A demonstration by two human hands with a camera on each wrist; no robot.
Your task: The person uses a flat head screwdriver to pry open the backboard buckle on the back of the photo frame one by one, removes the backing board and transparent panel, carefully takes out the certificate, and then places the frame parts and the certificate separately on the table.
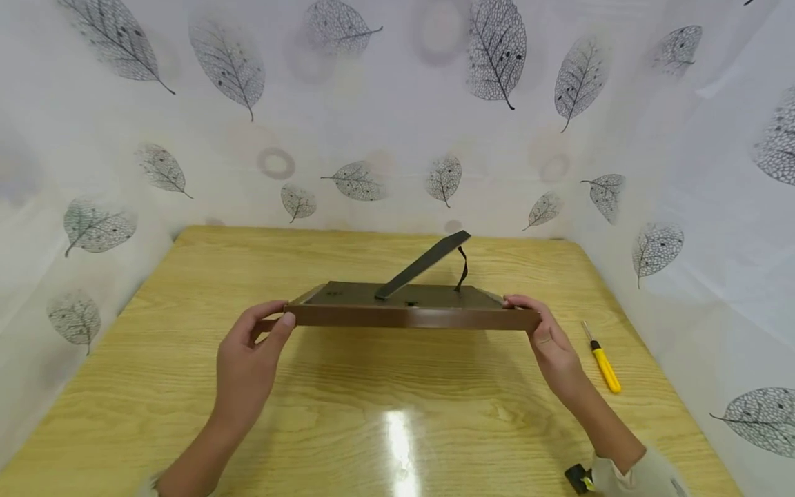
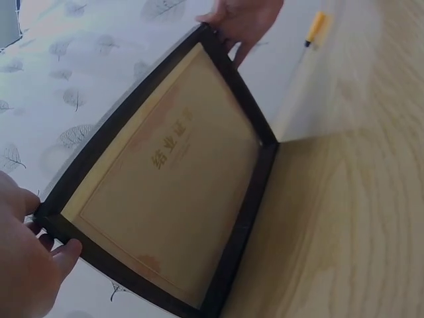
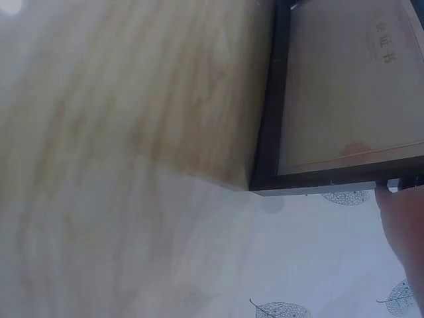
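Frame [image 1: 410,317], dark brown and rectangular, is held above the middle of the wood-grain table [image 1: 385,386], between its left and right edges. From my remote seat I see its back turned upward, with a stand leg [image 1: 425,266] swung out on a thin black strap [image 1: 462,268]. I cannot tell whether its far edge touches the table. The left hand [image 1: 248,362] pinches the near left corner, thumb on the near side, fingers curled behind. The right hand [image 1: 553,355] grips the near right corner, fingers over the back rim; its thumb is hard to make out. Both grips are closed to about the frame's thickness. On the front, a certificate [image 2: 169,172] with gold lettering shows.

I judge the frame stiff and fairly light, its smooth sides possibly slippery, its front fragile if glazed. I would hold the border at 2 opposite sides, avoiding the leg and strap. A yellow-handled screwdriver [image 1: 605,369] lies near the table's right edge.
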